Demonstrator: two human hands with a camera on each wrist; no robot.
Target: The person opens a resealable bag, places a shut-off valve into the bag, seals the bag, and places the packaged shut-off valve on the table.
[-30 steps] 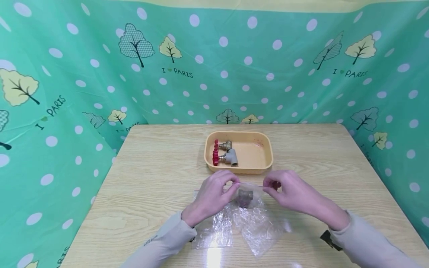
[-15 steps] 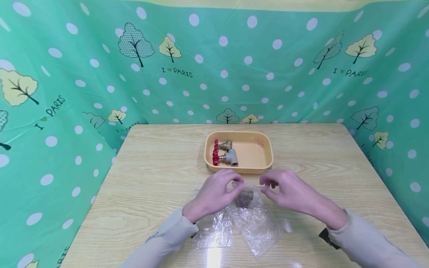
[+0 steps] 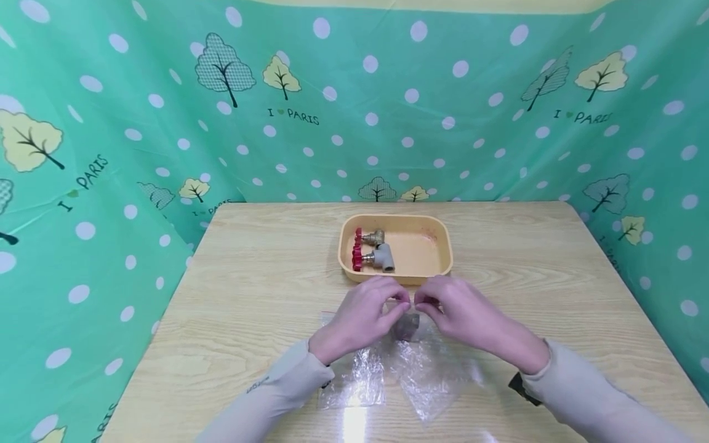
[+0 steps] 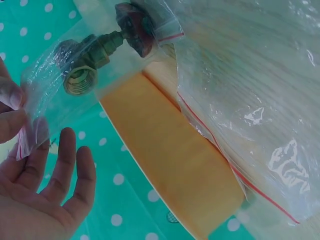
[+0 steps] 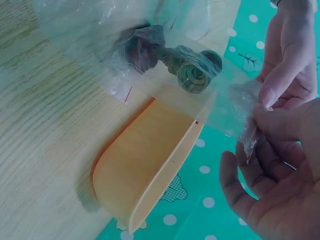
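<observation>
A clear zip bag hangs between my two hands, its top edge crumpled at the fingertips. Inside it shows a brass valve with a threaded opening and a dark red handwheel. My left hand pinches the bag's top edge between thumb and finger. Right beside it, my right hand pinches the same edge, the fingertips of both hands almost meeting. In the right wrist view, the other fingers of my right hand are loosely bent below the edge. From the head view, the valve is a dark shape behind the film.
Beyond the hands stands a shallow orange tray. A brass valve and a grey tee valve, both with red handwheels, lie at its left. Clear zip bags lie flat on the wooden table. A patterned green curtain surrounds it.
My right hand has moved left along the bag's top edge and my left hand slightly right, so the gap between their fingertips has nearly closed. The tray and its valves stay put.
</observation>
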